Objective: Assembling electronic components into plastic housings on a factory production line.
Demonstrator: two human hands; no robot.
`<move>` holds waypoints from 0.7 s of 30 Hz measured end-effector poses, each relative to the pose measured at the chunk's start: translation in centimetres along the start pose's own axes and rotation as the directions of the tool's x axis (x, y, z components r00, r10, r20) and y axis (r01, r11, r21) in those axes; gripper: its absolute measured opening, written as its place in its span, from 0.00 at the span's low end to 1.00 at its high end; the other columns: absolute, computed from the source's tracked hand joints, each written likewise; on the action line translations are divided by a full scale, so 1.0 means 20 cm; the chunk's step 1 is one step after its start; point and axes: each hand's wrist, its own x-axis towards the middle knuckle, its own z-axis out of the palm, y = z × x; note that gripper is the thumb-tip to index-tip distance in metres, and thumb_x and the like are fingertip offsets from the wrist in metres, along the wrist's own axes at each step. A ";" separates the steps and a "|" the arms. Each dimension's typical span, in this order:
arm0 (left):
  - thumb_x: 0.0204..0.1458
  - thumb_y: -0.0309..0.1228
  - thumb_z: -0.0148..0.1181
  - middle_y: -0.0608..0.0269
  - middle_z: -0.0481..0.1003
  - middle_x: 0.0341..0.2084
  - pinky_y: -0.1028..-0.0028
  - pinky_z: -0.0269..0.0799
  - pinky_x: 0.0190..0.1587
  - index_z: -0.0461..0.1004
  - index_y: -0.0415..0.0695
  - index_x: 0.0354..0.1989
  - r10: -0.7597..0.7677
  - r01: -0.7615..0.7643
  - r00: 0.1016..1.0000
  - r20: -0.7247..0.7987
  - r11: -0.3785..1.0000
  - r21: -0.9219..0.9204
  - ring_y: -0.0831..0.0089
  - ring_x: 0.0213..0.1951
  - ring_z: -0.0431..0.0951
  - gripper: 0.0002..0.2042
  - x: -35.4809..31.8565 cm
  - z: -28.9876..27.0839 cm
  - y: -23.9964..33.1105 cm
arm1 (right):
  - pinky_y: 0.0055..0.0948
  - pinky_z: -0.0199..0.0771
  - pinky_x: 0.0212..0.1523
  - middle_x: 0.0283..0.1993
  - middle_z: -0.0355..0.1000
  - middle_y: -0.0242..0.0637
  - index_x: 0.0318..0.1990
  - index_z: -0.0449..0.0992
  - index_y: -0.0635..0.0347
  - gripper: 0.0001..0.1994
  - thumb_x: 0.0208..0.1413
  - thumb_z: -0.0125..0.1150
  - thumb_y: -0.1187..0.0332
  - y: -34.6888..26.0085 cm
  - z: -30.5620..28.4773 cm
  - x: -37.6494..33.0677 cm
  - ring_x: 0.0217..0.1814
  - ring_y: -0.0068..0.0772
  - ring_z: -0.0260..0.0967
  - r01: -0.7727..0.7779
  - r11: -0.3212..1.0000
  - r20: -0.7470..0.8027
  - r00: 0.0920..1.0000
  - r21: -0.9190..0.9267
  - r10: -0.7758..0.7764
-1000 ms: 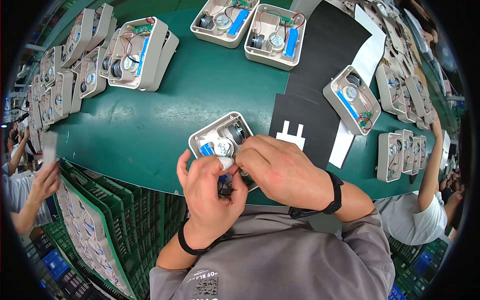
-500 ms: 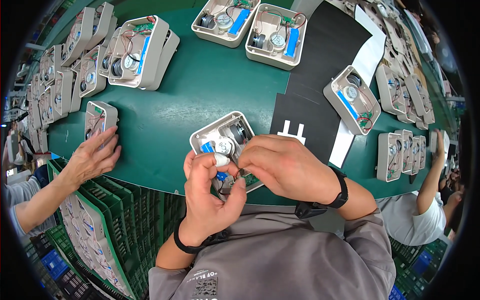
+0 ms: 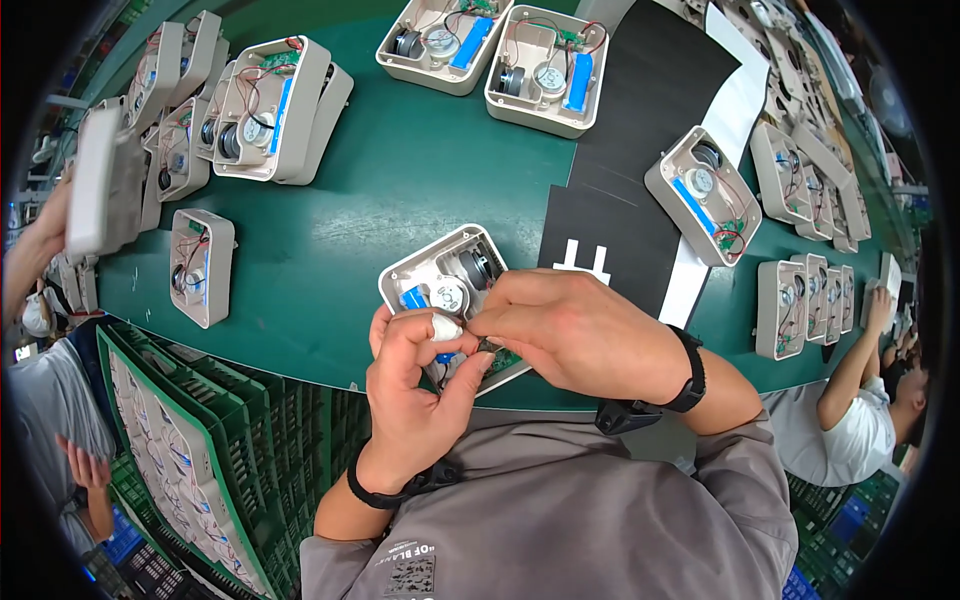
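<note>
Right at the table's near edge lies an open beige plastic housing (image 3: pixel 400 268), with both my hands over its near half. Inside it show a black round speaker (image 3: pixel 477 268), a white round part (image 3: pixel 449 295), a blue cylinder cell (image 3: pixel 413 297) partly covered by my fingers, and a green circuit board (image 3: pixel 508 360). My left hand (image 3: pixel 420 375), a white wrap on one finger, pinches by the board's thin wires. Meeting it from the right, my right hand (image 3: pixel 590 335) has its fingertips pressed together at the same spot. What lies between the fingertips is hidden.
Similar filled housings stand at the far side (image 3: pixel 545 70), left (image 3: pixel 203 268) and right (image 3: pixel 705 195). A black sheet (image 3: pixel 630 150) covers part of the green table (image 3: pixel 400 170). Green crates (image 3: pixel 290 440) sit below left. At left, a co-worker's hand holds a housing (image 3: pixel 95 185); another person works at right.
At left, the co-worker's hand has left the single housing, and a hand now holds another housing farther up. My fingertips have shifted slightly over the circuit board.
</note>
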 end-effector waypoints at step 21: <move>0.50 0.21 0.73 0.65 0.85 0.33 0.57 0.53 0.67 0.68 0.42 0.48 0.029 -0.034 0.996 0.087 0.997 0.064 0.70 0.44 0.79 0.21 0.05 -0.03 0.05 | 0.40 0.75 0.35 0.34 0.75 0.36 0.34 0.79 0.60 0.04 0.51 0.67 0.75 -0.03 -0.08 0.07 0.36 0.45 0.77 -0.165 0.986 0.161 0.974 0.009 0.162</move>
